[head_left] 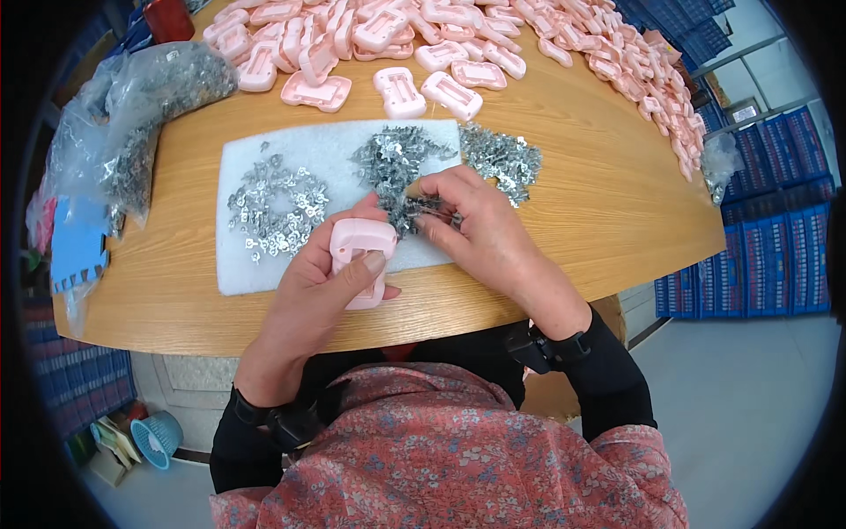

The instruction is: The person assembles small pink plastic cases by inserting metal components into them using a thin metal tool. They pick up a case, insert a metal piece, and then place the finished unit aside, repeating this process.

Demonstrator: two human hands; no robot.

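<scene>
My left hand (308, 280) is closed round a pale pink plastic housing (364, 236) with a recessed middle, its thumb pressed on the lower part. My right hand (498, 234) reaches into the near end of a heap of small silvery metal contact pieces (394, 159), thumb and fingers curled round a few of them. How many pieces it grips cannot be made out. That heap lies on a white foam sheet (247, 280). Flatter metal pieces (280, 207) are scattered on the sheet's left side, and another pile of metal pieces (507, 163) sits at its right edge.
Many pink housings (404, 95) cover the far side of the wooden table (608, 234) and run down its right edge. A clear plastic bag of metal parts (145, 123) stands at the left, above a blue foam mat (77, 247). Blue stacks (762, 260) stand beyond the table.
</scene>
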